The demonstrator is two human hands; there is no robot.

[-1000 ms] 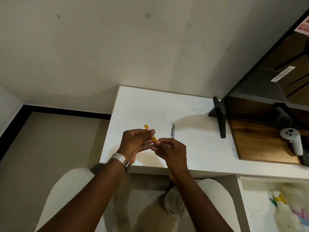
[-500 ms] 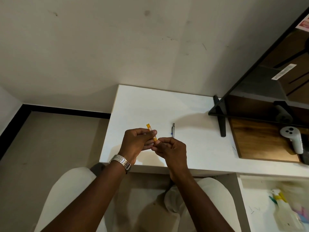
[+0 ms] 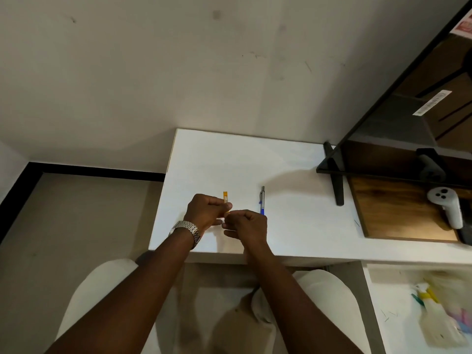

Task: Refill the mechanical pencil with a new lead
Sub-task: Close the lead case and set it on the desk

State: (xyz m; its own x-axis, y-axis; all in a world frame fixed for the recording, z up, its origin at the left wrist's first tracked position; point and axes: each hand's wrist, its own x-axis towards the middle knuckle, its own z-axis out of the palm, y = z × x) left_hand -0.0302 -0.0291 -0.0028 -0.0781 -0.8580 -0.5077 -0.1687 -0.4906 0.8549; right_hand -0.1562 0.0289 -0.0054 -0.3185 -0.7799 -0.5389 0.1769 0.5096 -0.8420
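Above the white desk (image 3: 229, 159), the left hand (image 3: 204, 213) pinches one orange lead tube (image 3: 225, 198); the right hand (image 3: 246, 223) curls at its lower end, grip unclear. One mechanical pencil (image 3: 261, 200) lies just right.

The tabletop (image 3: 293, 159) is showing a smooth, matt white surface. The mechanical pencil (image 3: 262, 200) is lying on it with a shiny metal upper half and blue plastic lower part. The lead case (image 3: 225, 198) is looking like glossy orange plastic. A polished metal link watch (image 3: 187, 229) is gleaming. The wooden board (image 3: 398, 210) is showing dark grain beneath a glossy white plastic controller (image 3: 447, 203).
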